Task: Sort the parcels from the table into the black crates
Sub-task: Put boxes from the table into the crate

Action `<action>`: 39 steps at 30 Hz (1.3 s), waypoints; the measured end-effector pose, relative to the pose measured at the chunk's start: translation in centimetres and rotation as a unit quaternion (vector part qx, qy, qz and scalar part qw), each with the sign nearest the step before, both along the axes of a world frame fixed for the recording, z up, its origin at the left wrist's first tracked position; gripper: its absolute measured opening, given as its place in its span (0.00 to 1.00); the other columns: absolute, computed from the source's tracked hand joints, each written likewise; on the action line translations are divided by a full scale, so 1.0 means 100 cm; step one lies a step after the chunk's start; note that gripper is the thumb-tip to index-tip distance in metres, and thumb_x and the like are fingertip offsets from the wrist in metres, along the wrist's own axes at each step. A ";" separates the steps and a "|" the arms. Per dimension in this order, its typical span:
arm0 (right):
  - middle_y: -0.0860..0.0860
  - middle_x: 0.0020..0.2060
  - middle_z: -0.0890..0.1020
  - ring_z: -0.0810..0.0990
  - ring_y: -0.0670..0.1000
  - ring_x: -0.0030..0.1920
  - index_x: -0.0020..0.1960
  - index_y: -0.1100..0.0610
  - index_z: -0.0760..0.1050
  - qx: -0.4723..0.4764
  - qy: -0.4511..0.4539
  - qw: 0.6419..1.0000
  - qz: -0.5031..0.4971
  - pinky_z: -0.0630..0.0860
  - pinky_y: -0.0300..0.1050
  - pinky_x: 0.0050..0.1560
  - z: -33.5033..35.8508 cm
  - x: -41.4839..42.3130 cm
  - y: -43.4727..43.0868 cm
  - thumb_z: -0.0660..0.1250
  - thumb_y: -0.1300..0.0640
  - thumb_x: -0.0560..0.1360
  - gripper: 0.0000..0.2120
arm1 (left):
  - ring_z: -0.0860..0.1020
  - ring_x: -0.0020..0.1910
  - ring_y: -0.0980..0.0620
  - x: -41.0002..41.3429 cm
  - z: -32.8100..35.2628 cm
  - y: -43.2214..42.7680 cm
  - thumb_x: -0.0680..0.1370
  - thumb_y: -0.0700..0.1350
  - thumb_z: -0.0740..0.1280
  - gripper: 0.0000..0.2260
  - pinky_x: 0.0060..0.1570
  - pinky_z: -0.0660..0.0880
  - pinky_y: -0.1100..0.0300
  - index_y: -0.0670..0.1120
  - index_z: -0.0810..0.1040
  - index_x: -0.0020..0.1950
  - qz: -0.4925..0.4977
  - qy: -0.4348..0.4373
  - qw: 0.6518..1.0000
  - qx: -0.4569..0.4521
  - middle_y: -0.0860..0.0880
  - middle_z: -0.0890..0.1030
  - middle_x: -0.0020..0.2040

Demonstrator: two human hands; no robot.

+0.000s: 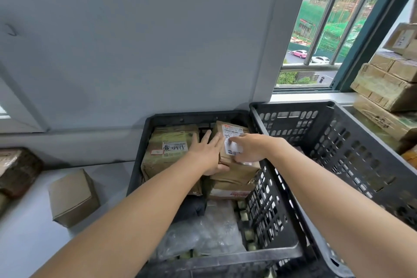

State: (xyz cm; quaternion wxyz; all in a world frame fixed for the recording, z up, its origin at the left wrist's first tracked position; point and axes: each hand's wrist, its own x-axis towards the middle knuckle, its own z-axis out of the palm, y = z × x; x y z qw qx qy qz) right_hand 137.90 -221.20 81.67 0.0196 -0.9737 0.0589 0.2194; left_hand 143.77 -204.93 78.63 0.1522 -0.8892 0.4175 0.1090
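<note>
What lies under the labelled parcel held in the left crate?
A brown parcel with red-printed tape lies beneath the labelled parcel. Anything deeper, and the black crate floor there, is covered by them.

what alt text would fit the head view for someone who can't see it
A person's left hand and right hand hold a brown cardboard parcel with a white label inside a black plastic crate packed with other parcels. A second black perforated crate stands at its right, by a barred window.

I see black crates with slotted walls mid-frame, a brown parcel with a white printed label, a plain tan box lower left, grey wall above.
</note>
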 end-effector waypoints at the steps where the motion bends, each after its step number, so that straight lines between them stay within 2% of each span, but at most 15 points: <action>1: 0.52 0.76 0.64 0.68 0.58 0.72 0.80 0.46 0.52 0.001 -0.009 1.000 0.005 0.71 0.55 0.67 0.001 0.000 0.003 0.63 0.41 0.76 0.37 | 0.37 0.79 0.42 -0.002 0.001 0.002 0.76 0.73 0.54 0.47 0.74 0.42 0.34 0.47 0.34 0.80 -0.002 -0.004 1.000 -0.002 0.48 0.37 0.81; 5: 0.51 0.79 0.59 0.65 0.57 0.75 0.81 0.47 0.49 -0.011 -0.069 0.998 0.002 0.68 0.54 0.68 0.013 0.006 0.017 0.62 0.39 0.78 0.38 | 0.38 0.79 0.41 0.003 0.022 0.017 0.72 0.75 0.57 0.52 0.73 0.44 0.33 0.46 0.36 0.80 0.013 -0.015 0.999 -0.040 0.46 0.39 0.81; 11: 0.52 0.80 0.55 0.57 0.58 0.78 0.81 0.46 0.47 -0.044 -0.136 0.989 -0.022 0.61 0.59 0.73 0.034 0.019 0.056 0.58 0.34 0.78 0.38 | 0.38 0.79 0.41 0.029 0.055 0.069 0.75 0.73 0.56 0.46 0.75 0.43 0.34 0.48 0.39 0.81 0.028 -0.043 0.996 -0.068 0.46 0.40 0.81; 14: 0.52 0.80 0.55 0.57 0.58 0.78 0.81 0.47 0.46 -0.055 -0.167 0.984 -0.009 0.58 0.59 0.74 0.043 0.035 0.095 0.58 0.34 0.78 0.39 | 0.39 0.79 0.40 0.045 0.065 0.104 0.77 0.71 0.55 0.44 0.75 0.45 0.34 0.48 0.39 0.81 0.030 -0.066 0.994 -0.077 0.46 0.41 0.82; 18: 0.52 0.81 0.50 0.52 0.57 0.79 0.81 0.46 0.44 -0.057 -0.174 0.983 0.003 0.55 0.61 0.76 0.050 0.066 0.169 0.59 0.35 0.78 0.39 | 0.40 0.80 0.41 0.073 0.073 0.181 0.74 0.74 0.55 0.47 0.75 0.45 0.36 0.49 0.40 0.81 0.046 -0.079 0.991 -0.099 0.47 0.40 0.82; 25: 0.54 0.80 0.51 0.52 0.56 0.79 0.81 0.49 0.44 -0.045 -0.150 0.986 0.055 0.54 0.58 0.77 0.034 0.121 0.318 0.59 0.35 0.78 0.40 | 0.39 0.80 0.42 0.142 0.051 0.347 0.75 0.74 0.54 0.46 0.75 0.47 0.37 0.51 0.36 0.80 0.121 -0.027 0.987 -0.105 0.46 0.39 0.81; 29: 0.55 0.80 0.54 0.55 0.58 0.78 0.81 0.51 0.46 -0.024 -0.112 0.991 0.074 0.59 0.59 0.75 0.006 0.137 0.382 0.60 0.36 0.78 0.40 | 0.40 0.80 0.43 0.150 0.012 0.418 0.73 0.74 0.57 0.48 0.75 0.48 0.36 0.51 0.38 0.81 0.173 0.029 0.980 -0.100 0.45 0.40 0.81; 33: 0.53 0.80 0.54 0.55 0.57 0.78 0.81 0.49 0.45 0.003 -0.075 0.995 0.068 0.58 0.59 0.75 -0.036 0.144 0.423 0.62 0.36 0.78 0.41 | 0.41 0.80 0.42 0.152 -0.032 0.465 0.72 0.75 0.57 0.50 0.74 0.53 0.36 0.50 0.38 0.81 0.198 0.061 0.976 -0.072 0.44 0.42 0.81; 36: 0.54 0.80 0.52 0.53 0.58 0.78 0.81 0.49 0.44 -0.011 -0.049 0.997 0.053 0.57 0.60 0.75 -0.069 0.147 0.443 0.61 0.33 0.77 0.43 | 0.43 0.80 0.42 0.151 -0.061 0.483 0.72 0.75 0.59 0.50 0.74 0.54 0.37 0.50 0.40 0.81 0.204 0.082 0.973 -0.066 0.44 0.43 0.82; 39: 0.55 0.80 0.48 0.50 0.59 0.79 0.81 0.47 0.42 0.014 -0.017 1.000 -0.009 0.55 0.65 0.74 -0.102 0.150 0.462 0.63 0.30 0.73 0.48 | 0.44 0.80 0.42 0.151 -0.088 0.493 0.72 0.73 0.61 0.50 0.74 0.55 0.38 0.50 0.40 0.81 0.214 0.102 0.969 -0.071 0.44 0.43 0.82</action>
